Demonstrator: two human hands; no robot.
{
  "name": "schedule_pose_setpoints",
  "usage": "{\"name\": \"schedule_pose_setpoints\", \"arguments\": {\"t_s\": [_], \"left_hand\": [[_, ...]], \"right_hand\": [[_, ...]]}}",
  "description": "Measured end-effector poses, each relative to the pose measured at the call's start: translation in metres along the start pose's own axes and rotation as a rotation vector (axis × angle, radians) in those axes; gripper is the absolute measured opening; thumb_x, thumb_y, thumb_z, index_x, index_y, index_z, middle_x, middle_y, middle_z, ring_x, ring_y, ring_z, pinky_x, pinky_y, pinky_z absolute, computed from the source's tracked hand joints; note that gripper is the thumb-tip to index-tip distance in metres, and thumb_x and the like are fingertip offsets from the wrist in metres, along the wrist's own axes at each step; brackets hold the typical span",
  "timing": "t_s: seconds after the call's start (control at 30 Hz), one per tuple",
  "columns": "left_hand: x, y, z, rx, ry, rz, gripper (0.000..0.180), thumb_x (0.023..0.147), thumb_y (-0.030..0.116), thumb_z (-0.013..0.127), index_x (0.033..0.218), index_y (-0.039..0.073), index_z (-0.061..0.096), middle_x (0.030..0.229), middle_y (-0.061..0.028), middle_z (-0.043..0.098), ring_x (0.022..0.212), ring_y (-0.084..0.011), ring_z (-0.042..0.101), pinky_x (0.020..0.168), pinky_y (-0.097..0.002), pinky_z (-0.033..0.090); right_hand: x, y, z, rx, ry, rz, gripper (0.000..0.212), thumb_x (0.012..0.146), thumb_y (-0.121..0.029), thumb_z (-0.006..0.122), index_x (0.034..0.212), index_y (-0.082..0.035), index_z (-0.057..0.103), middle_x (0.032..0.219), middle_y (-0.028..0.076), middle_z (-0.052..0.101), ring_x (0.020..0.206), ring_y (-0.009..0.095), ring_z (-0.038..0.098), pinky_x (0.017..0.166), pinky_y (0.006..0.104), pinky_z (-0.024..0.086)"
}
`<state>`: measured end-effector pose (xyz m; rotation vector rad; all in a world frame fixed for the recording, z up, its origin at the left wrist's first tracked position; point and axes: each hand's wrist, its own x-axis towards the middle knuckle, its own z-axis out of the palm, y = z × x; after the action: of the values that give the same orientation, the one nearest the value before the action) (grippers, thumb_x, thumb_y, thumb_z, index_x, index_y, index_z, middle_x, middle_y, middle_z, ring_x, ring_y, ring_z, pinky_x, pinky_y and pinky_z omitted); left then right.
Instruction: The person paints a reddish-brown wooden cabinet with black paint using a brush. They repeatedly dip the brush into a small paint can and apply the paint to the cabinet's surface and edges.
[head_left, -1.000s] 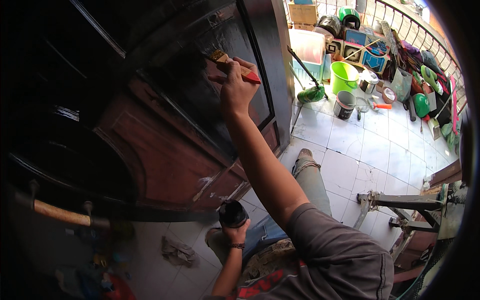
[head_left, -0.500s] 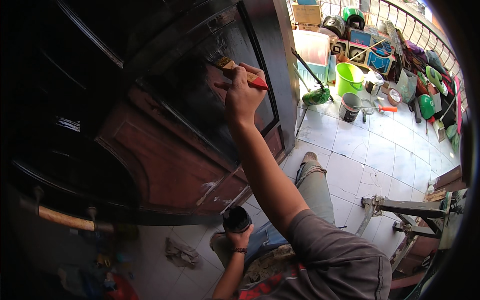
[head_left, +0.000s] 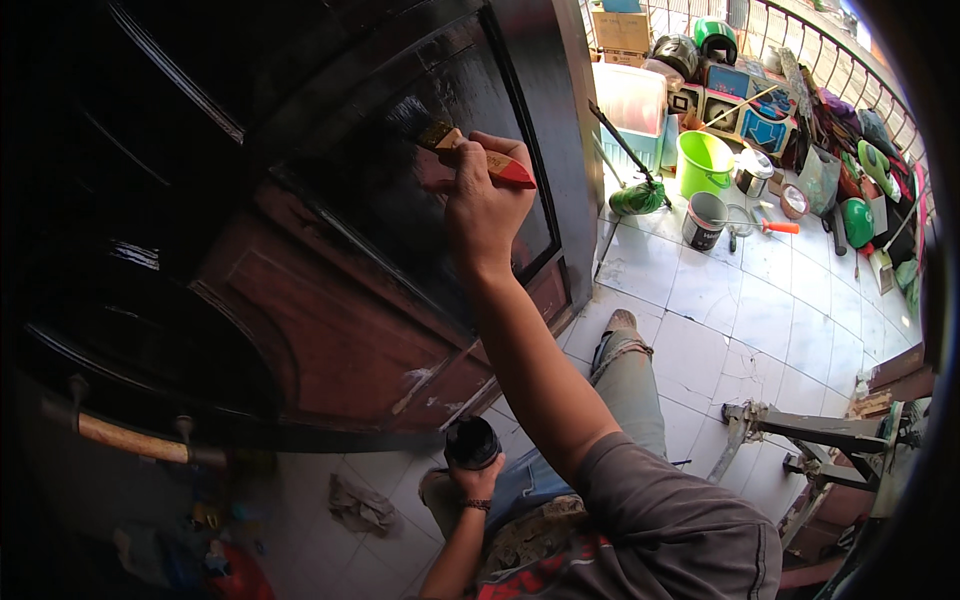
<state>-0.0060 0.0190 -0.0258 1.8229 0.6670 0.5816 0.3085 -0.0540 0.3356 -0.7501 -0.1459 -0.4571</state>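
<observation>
My right hand (head_left: 486, 205) is closed around a paintbrush (head_left: 500, 167) with a wooden handle tipped in red. Its dark bristles rest on the upper panel of a door (head_left: 340, 345), where glossy black paint covers the wood. The lower panels are still a bare reddish brown, with pale scuffs near the bottom edge. Down by my lap, my left hand (head_left: 478, 478) grips a small can of black paint (head_left: 471, 441), its open top facing up. The fingers wrapped round the can's far side are hidden.
A wooden door handle (head_left: 130, 438) juts out at the lower left, and a crumpled cloth (head_left: 362, 503) lies near it on the tiles. At the right are a green bucket (head_left: 704, 163), a grey tin (head_left: 705, 220), helmets (head_left: 715, 38) and a metal stand (head_left: 810, 425).
The brush has shifted slightly down on the panel, with its bristles still against it. My left hand and the paint can stay nearly where they were.
</observation>
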Motion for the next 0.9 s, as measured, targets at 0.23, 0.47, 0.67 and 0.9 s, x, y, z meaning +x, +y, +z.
{"name": "schedule_pose_setpoints", "arguments": {"t_s": [0.23,0.47,0.67,0.9], "left_hand": [[-0.001,-0.006,-0.002,-0.030,-0.012,-0.037,0.096,0.055,0.017,0.094,0.135,0.001,0.043,0.127,-0.0114,0.056,0.116,-0.0228,0.058,0.106,-0.0380,0.044],[-0.003,0.000,0.000,0.023,0.030,-0.031,0.097,0.053,0.017,0.094,0.134,0.001,0.044,0.126,-0.0121,0.058,0.115,-0.0235,0.059,0.105,-0.0388,0.045],[0.001,-0.005,0.002,0.010,0.043,-0.005,0.095,0.054,0.016,0.094,0.134,0.001,0.045,0.126,-0.0126,0.058,0.115,-0.0235,0.059,0.105,-0.0390,0.045],[0.003,0.000,0.001,0.034,0.016,0.038,0.092,0.055,0.015,0.093,0.133,0.001,0.046,0.126,-0.0127,0.059,0.115,-0.0233,0.060,0.105,-0.0387,0.045]], "right_hand": [[-0.004,-0.001,0.002,0.057,0.028,-0.031,0.020,0.096,-0.010,0.061,0.104,0.007,0.053,0.097,0.017,0.062,0.081,0.020,0.069,0.059,0.0302,0.062],[-0.016,-0.011,0.009,0.223,-0.007,-0.054,0.021,0.097,-0.012,0.062,0.104,0.005,0.053,0.094,0.016,0.063,0.080,0.019,0.068,0.058,0.0304,0.062],[-0.013,-0.012,0.001,0.191,0.025,0.016,0.020,0.097,-0.011,0.062,0.106,0.005,0.053,0.096,0.015,0.062,0.084,0.020,0.068,0.060,0.0310,0.062],[-0.022,0.021,-0.009,0.195,0.071,0.070,0.021,0.097,-0.012,0.063,0.106,0.003,0.052,0.096,0.014,0.061,0.082,0.019,0.068,0.061,0.0311,0.062]]}}
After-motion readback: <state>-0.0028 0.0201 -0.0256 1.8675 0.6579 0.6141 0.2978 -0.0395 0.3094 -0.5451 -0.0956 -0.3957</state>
